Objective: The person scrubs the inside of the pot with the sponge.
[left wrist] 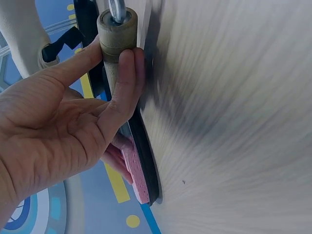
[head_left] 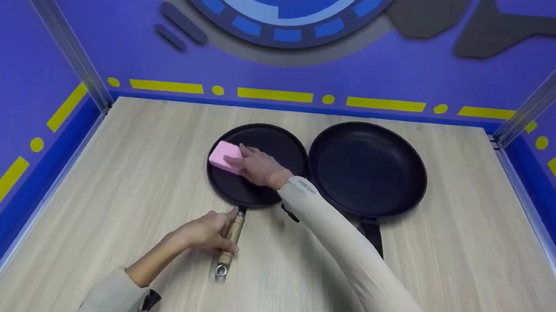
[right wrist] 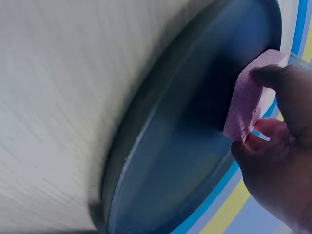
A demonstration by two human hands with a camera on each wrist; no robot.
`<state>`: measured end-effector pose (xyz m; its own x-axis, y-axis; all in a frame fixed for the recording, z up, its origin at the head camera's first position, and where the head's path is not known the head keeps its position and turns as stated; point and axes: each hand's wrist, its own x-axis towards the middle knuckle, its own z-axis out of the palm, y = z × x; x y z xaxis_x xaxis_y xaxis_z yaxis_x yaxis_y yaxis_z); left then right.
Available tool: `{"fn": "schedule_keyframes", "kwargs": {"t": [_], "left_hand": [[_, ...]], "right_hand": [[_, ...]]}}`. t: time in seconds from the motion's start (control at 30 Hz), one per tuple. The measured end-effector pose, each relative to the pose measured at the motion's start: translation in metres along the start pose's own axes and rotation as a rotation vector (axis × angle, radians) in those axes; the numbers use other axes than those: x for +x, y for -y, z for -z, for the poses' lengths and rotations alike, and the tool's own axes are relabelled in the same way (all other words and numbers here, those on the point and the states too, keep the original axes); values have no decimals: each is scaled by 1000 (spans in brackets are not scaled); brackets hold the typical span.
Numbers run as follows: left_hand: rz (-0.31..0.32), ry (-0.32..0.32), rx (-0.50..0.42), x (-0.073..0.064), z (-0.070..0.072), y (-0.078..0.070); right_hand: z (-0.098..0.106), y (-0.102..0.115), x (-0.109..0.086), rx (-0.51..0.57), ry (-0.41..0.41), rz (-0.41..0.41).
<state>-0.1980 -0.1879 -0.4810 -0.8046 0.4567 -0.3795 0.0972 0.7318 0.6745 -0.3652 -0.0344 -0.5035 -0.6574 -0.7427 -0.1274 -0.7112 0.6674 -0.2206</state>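
Observation:
My left hand grips the wooden handle of a small, shallow black frying pan, thumb on one side and fingers on the other. A metal ring ends that handle, close to the camera in the left wrist view. Over the left part of this pan, my right hand pinches a pink sponge between thumb and fingers. In the right wrist view the sponge lies against the pan's dark inner surface, near its rim.
A larger, deeper black frying pan stands right beside the small one, its black handle partly behind my right forearm. Both pans lie on a light wood-grain table. Blue printed panels wall the table at the back and sides.

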Motion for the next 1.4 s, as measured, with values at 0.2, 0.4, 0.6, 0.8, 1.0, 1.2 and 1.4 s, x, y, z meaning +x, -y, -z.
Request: {"fn": "schedule_keyframes", "kwargs": {"t": [0.2,0.4,0.6,0.8,1.0,1.2,1.4], "left_hand": [[7,-12,11,0,-4,0],[33,-10,24,2,-2,1],[75,-17,47,5,7,2],[87,-25,40,6,14,4],[85,-37,21,3,9,3],[70,-68,25,-2,1,0],[104,-59,37,1,-3,-6]], "right_hand": [[-13,-15,12,1,-144,-154],[-7,-22,12,58,-103,-94],[7,-23,5,114,5,120],[14,-14,3,190,73,162],[5,-6,8,156,10,137],[-5,-4,23,96,-113,12],[-5,-27,28,-20,-250,-403]]}}
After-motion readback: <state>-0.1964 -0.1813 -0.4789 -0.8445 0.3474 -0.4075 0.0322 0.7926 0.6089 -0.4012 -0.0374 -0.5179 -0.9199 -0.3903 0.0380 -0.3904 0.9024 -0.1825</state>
